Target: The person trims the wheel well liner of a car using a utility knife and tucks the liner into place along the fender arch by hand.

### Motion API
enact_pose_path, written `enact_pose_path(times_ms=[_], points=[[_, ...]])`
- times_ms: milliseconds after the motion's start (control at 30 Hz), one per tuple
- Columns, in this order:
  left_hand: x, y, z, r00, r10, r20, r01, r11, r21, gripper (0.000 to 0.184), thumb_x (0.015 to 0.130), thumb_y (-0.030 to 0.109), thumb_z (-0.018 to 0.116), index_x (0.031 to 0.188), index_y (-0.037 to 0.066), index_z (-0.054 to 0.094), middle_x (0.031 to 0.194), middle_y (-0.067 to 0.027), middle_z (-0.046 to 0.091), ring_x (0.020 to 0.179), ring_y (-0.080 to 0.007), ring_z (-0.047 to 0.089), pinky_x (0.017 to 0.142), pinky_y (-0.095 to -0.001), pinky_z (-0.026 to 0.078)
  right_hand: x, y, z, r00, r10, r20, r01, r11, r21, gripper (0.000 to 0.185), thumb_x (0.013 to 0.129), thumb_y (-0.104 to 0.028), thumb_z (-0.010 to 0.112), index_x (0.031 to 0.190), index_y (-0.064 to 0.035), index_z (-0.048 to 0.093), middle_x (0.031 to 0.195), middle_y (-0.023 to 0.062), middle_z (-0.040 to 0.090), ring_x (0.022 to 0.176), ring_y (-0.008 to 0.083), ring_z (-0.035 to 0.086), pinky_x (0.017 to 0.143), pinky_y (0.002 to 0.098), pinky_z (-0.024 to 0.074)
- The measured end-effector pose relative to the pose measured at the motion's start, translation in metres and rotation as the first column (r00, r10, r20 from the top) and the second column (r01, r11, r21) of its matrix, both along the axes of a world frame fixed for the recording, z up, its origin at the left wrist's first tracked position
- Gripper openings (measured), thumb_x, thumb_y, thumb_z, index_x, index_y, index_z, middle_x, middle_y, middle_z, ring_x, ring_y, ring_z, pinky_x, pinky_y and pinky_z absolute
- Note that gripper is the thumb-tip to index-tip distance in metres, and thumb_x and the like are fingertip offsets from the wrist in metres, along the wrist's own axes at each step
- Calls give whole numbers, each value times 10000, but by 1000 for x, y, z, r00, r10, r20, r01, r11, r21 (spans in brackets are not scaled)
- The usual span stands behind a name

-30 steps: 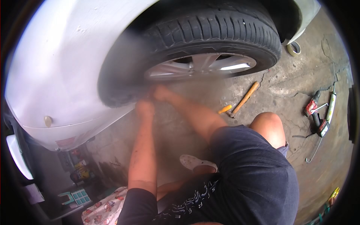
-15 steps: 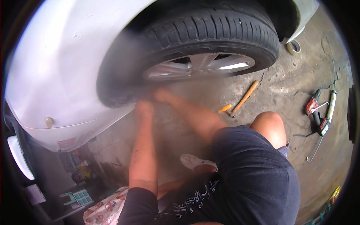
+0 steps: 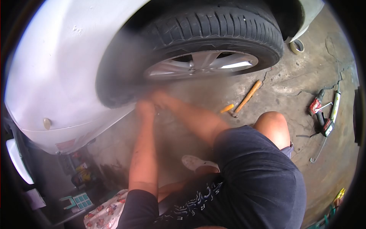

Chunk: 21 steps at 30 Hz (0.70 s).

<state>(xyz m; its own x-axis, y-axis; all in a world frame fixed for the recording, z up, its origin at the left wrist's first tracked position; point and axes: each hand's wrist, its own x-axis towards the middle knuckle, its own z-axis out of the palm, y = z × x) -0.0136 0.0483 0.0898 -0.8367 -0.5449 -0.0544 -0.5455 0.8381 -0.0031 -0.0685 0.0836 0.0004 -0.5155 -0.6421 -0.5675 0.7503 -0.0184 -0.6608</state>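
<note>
Both hands are close together at the lower edge of the white car body point(image 3: 57, 76), below the left part of the wheel rim point(image 3: 202, 65). My left hand point(image 3: 145, 108) is at the edge of the panel beside the black tire point(image 3: 221, 28). Just to its right, my right hand point(image 3: 160, 98) reaches in near the bottom of the tire. A hazy smear over this area blurs the fingers of both hands, so I cannot make out what they hold or touch.
On the concrete floor lie a wooden-handled hammer point(image 3: 248, 97), a yellow handle point(image 3: 227, 108), a tape roll point(image 3: 297, 46), a red and black drill point(image 3: 317, 107) and a long white tube point(image 3: 336, 107). A teal organizer point(image 3: 82, 200) stands at the lower left.
The view has shifted slightly. My right hand has moved a little left, closer to my left hand. The tools on the floor lie as before.
</note>
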Motion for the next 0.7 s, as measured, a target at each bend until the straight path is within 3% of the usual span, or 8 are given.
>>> enact_pose_path(times_ms=[33, 100, 233, 300, 400, 533, 633, 700], points=[[-1, -2, -1, 1000, -2, -2, 2, 1000, 0, 439, 927, 335, 553, 908, -76, 706, 963, -328, 666, 974, -473, 650, 850, -507, 505, -2, 1, -7, 1000, -2, -2, 2, 1000, 0, 241, 878, -239, 667, 883, 1, 661, 836, 182, 690, 744, 302, 666, 688, 445, 508], [1, -12, -4, 994, -95, 48, 97, 995, -38, 442, 928, 335, 549, 913, -78, 706, 960, -330, 667, 976, -474, 649, 858, -507, 502, 0, -6, -34, 916, -58, -396, -23, 980, -198, 230, 884, -212, 640, 923, 8, 695, 810, 158, 683, 718, 230, 648, 649, 425, 512], [1, -18, -12, 996, -89, 25, 90, 994, -64, 451, 931, 337, 544, 909, -85, 703, 957, -336, 666, 976, -475, 649, 862, -509, 499, -12, -40, -77, 889, -133, -437, 127, 991, -43, 204, 890, -213, 619, 908, -31, 707, 839, 175, 699, 751, 274, 670, 688, 420, 522], [3, -17, -13, 992, -121, -21, 120, 990, -78, 457, 933, 336, 541, 893, -90, 701, 946, -344, 661, 974, -478, 648, 859, -512, 496, -8, -37, -78, 468, -142, -872, 356, 934, 39, 206, 894, -234, 614, 888, -54, 712, 906, 191, 710, 834, 341, 682, 746, 423, 524], [3, -15, -8, 997, -79, 17, 79, 996, -35, 463, 934, 338, 539, 892, -94, 698, 936, -346, 661, 971, -480, 649, 857, -514, 498, -3, -20, -57, 581, -206, -788, 313, 950, -18, 209, 895, -261, 637, 901, -71, 722, 963, 199, 707, 917, 388, 663, 802, 429, 520], [1, -5, -2, 995, -95, 4, 95, 993, -75, 462, 935, 339, 541, 888, -93, 699, 927, -346, 662, 963, -480, 652, 852, -515, 499, -1, -15, -50, 607, -203, -768, 321, 947, 4, 189, 889, -245, 658, 918, -71, 725, 963, 210, 699, 897, 391, 661, 815, 424, 516], [0, 2, 0, 998, -61, -9, 60, 998, -26, 463, 933, 340, 543, 883, -93, 700, 925, -349, 659, 961, -482, 650, 848, -516, 499, -4, -34, -65, 591, -177, -787, 378, 923, 76, 184, 909, -222, 649, 857, -56, 706, 905, 175, 707, 824, 349, 674, 708, 424, 535], [0, -4, -5, 999, -32, 1, 32, 999, -40, 464, 931, 341, 546, 881, -93, 699, 925, -351, 657, 964, -486, 645, 845, -517, 499, -17, -46, -74, 847, 74, -526, -92, 996, -8, 191, 930, -205, 622, 856, -58, 718, 878, 120, 697, 807, 288, 675, 593, 394, 539]])
